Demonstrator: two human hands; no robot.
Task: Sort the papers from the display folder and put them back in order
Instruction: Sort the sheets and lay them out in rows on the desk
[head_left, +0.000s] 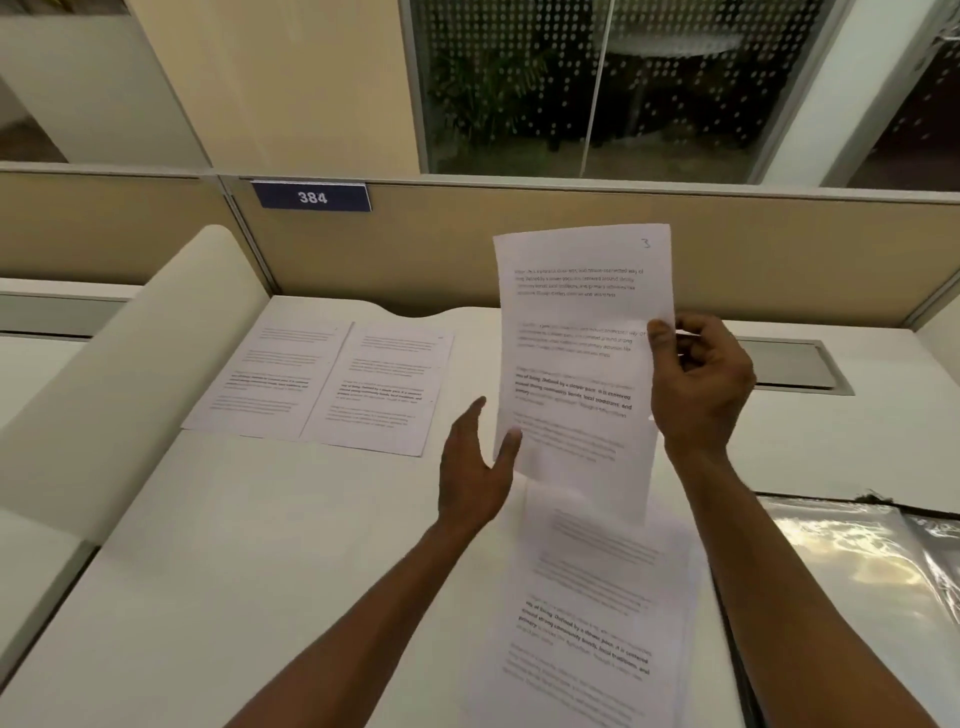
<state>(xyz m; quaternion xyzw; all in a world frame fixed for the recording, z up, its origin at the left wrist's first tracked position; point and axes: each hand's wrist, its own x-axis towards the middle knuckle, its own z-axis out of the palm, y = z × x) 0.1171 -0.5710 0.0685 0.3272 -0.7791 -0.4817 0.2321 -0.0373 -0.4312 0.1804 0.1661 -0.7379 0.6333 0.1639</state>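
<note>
Pinching sheet 3 (582, 364) by its right edge, right hand (698, 384), left hand (475, 467) released, fingertips touching its lower-left edge

2 hands (470, 467), 1 sheet held (582, 353), 2 sheets flat (322, 384), 1 stack (597, 623), 1 folder (857, 566).

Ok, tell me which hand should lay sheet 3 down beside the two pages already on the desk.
Left. The left hand is open at the sheet marked 3, on the side nearer the two laid-out pages. The right hand pinches the far edge and would likely cross over.
</note>
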